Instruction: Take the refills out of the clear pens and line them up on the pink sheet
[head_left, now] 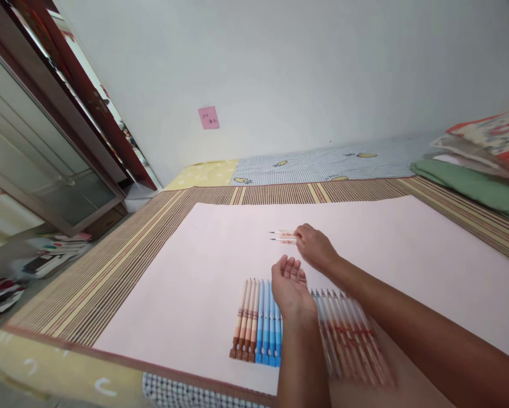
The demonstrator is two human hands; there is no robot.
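Note:
My right hand [313,246] is stretched forward over the pale pink sheet [186,272], its fingers closed on two thin pens [282,237] that lie side by side pointing left. My left hand [289,282] hovers nearer to me, palm up, fingers loosely curled and apart, holding nothing. Under and beside it lies a row of pens: several brown-and-cream ones [246,323] on the left, several blue ones [269,326] in the middle, and several clear ones with red marks [351,334] on the right, partly hidden by my forearms.
The pink sheet lies on a striped woven mat [88,283] over a bed. Folded bedding and a pillow [479,164] sit at the far right. A pink sticky note [208,117] is on the wall. Books [59,249] lie on the floor at left.

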